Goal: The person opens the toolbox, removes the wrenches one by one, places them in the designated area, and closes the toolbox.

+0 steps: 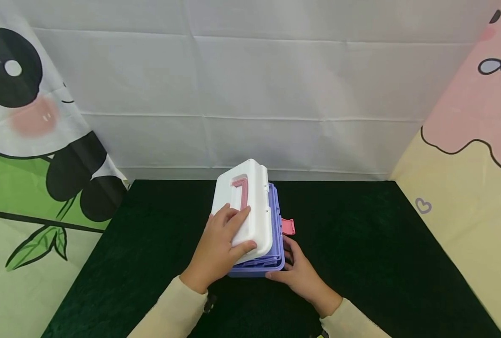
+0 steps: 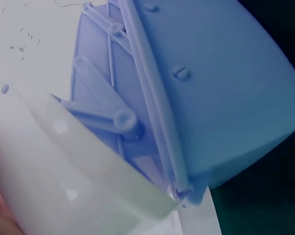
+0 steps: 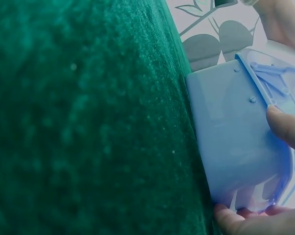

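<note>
Currently, the hinged plastic storage box (image 1: 256, 271) sits on the green-covered worktop (image 1: 339, 225), directly between and under the two hands. The left hand (image 1: 223, 239) lies over the white lid (image 1: 259, 230), its fingers extended across the top and its thumb spread toward the near right edge. The folding pink handle (image 1: 244, 190) is set in the lid, just beyond the left fingertips. The lid stands partly raised and tilted relative to the blue-violet base; lever arms (image 2: 96, 115) show in the gap, near the left hand.

The right hand (image 1: 299, 274) grips the near right corner of the base: the thumb presses the end wall at the rim, and the other fingers bear on the right side wall. The pink latch (image 1: 288, 226) projects outward just beyond the right fingers. Round-headed pins (image 2: 181, 73) are fitted in the end wall. A white backdrop (image 1: 276, 80) hangs beyond both hands. A cartoon panel (image 1: 77, 169) stands to the left of the left hand.
</note>
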Available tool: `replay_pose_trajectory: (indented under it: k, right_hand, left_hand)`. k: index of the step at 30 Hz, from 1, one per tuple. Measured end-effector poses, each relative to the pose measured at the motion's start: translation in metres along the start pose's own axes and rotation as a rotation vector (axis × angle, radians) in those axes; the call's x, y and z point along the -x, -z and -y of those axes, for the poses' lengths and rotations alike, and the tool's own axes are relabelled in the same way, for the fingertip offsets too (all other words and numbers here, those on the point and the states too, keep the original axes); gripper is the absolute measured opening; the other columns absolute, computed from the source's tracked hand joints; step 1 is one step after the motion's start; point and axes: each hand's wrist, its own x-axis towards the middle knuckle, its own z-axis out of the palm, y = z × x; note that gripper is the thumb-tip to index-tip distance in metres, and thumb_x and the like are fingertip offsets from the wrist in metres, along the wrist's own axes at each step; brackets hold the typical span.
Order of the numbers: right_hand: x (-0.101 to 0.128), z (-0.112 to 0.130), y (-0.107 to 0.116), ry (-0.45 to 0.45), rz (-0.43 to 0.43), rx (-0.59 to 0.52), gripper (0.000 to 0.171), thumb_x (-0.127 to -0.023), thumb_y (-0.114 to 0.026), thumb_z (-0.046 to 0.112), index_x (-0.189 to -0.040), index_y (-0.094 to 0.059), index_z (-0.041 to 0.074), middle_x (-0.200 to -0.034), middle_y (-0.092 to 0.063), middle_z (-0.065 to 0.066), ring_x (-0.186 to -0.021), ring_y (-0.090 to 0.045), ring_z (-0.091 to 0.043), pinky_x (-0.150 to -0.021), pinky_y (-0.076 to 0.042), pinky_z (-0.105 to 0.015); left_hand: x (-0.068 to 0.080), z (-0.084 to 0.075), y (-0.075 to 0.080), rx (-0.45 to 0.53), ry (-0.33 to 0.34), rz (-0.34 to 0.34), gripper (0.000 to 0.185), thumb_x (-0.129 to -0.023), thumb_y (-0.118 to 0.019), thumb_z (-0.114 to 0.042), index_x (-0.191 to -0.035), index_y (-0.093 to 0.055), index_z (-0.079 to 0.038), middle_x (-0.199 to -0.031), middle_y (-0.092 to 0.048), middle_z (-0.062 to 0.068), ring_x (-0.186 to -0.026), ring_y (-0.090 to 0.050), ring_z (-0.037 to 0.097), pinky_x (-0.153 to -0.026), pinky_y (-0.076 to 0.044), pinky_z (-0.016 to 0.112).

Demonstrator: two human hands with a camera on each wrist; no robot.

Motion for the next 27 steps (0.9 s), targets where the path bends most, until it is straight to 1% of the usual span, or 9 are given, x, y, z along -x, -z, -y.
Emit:
replay_pose_trajectory:
  k: [4, 6, 9, 13, 16, 19, 23, 25, 27]
  right_hand:
    - [0.000, 0.000, 0.001, -0.001, 0.002, -0.009, 0.101, -0.083, -0.087, 0.012, -0.161, -0.024, 0.017, -0.157, -0.038, -0.018, -0.142, -0.043, -0.038, -0.111, -0.044, -0.049]
    - [0.000, -0.001, 0.001, -0.001, 0.002, -0.011, 0.101, -0.082, -0.088, 0.012, -0.160, -0.024, 0.018, -0.158, -0.037, -0.017, -0.143, -0.042, -0.037, -0.111, -0.043, -0.049]
    - [0.000, -0.001, 0.001, -0.001, -0.001, -0.012, 0.102, -0.081, -0.088, 0.012, -0.160, -0.025, 0.019, -0.159, -0.036, -0.015, -0.143, -0.041, -0.036, -0.112, -0.042, -0.050]
    - [0.000, 0.000, 0.001, -0.001, -0.005, -0.003, 0.102, -0.081, -0.089, 0.013, -0.160, -0.025, 0.019, -0.160, -0.034, -0.015, -0.144, -0.040, -0.036, -0.113, -0.041, -0.052]
    - [-0.001, 0.001, 0.000, -0.002, -0.005, -0.001, 0.102, -0.080, -0.089, 0.013, -0.160, -0.025, 0.019, -0.161, -0.033, -0.015, -0.145, -0.039, -0.037, -0.113, -0.040, -0.052]
    - [-0.001, 0.001, 0.001, -0.006, -0.008, 0.001, 0.102, -0.080, -0.089, 0.014, -0.160, -0.026, 0.019, -0.161, -0.033, -0.015, -0.145, -0.039, -0.036, -0.114, -0.039, -0.052]
    - [-0.001, 0.002, 0.001, -0.008, -0.007, 0.005, 0.101, -0.081, -0.089, 0.014, -0.160, -0.026, 0.020, -0.162, -0.031, -0.014, -0.145, -0.038, -0.037, -0.114, -0.039, -0.053]
    - [0.000, 0.002, 0.001, -0.009, -0.004, 0.004, 0.101, -0.081, -0.089, 0.015, -0.160, -0.026, 0.020, -0.163, -0.031, -0.014, -0.145, -0.038, -0.037, -0.114, -0.039, -0.053]
    - [0.000, 0.002, 0.001, -0.009, -0.002, 0.001, 0.101, -0.081, -0.089, 0.014, -0.160, -0.025, 0.019, -0.163, -0.030, -0.014, -0.145, -0.038, -0.037, -0.114, -0.039, -0.053]
  left_hand:
    - [0.003, 0.004, 0.004, 0.080, 0.028, -0.010, 0.076, -0.092, -0.065, -0.062, -0.159, -0.041, -0.035, -0.151, -0.044, 0.009, -0.143, -0.036, 0.038, -0.106, -0.044, 0.061]
    - [0.005, 0.007, 0.005, 0.115, 0.037, -0.015, 0.076, -0.093, -0.065, -0.060, -0.159, -0.040, -0.034, -0.154, -0.041, 0.010, -0.142, -0.037, 0.040, -0.101, -0.050, 0.059]
    - [0.008, 0.013, 0.006, 0.154, 0.035, -0.041, 0.076, -0.095, -0.062, -0.061, -0.161, -0.037, -0.032, -0.156, -0.039, 0.013, -0.141, -0.039, 0.042, -0.099, -0.051, 0.061]
    - [0.011, 0.019, 0.009, 0.204, 0.038, -0.088, 0.080, -0.095, -0.060, -0.063, -0.163, -0.029, -0.034, -0.156, -0.036, 0.014, -0.129, -0.049, 0.041, -0.095, -0.052, 0.062]
    - [0.014, 0.023, 0.010, 0.249, 0.048, -0.107, 0.080, -0.096, -0.059, -0.062, -0.164, -0.026, -0.034, -0.155, -0.035, 0.015, -0.120, -0.051, 0.038, -0.093, -0.054, 0.062]
    - [0.016, 0.028, 0.010, 0.298, 0.055, -0.118, 0.078, -0.098, -0.055, -0.064, -0.164, -0.027, -0.032, -0.152, -0.036, 0.016, -0.118, -0.050, 0.038, -0.091, -0.054, 0.063]
    - [0.021, 0.036, 0.012, 0.364, 0.069, -0.137, 0.079, -0.099, -0.050, -0.066, -0.164, -0.025, -0.030, -0.151, -0.035, 0.016, -0.120, -0.046, 0.037, -0.091, -0.052, 0.068]
    - [0.023, 0.040, 0.013, 0.396, 0.074, -0.147, 0.078, -0.100, -0.049, -0.065, -0.165, -0.024, -0.030, -0.152, -0.034, 0.016, -0.122, -0.044, 0.036, -0.092, -0.051, 0.069]
    - [0.025, 0.044, 0.013, 0.423, 0.072, -0.155, 0.076, -0.101, -0.048, -0.063, -0.165, -0.023, -0.030, -0.153, -0.033, 0.015, -0.120, -0.045, 0.034, -0.091, -0.052, 0.068]
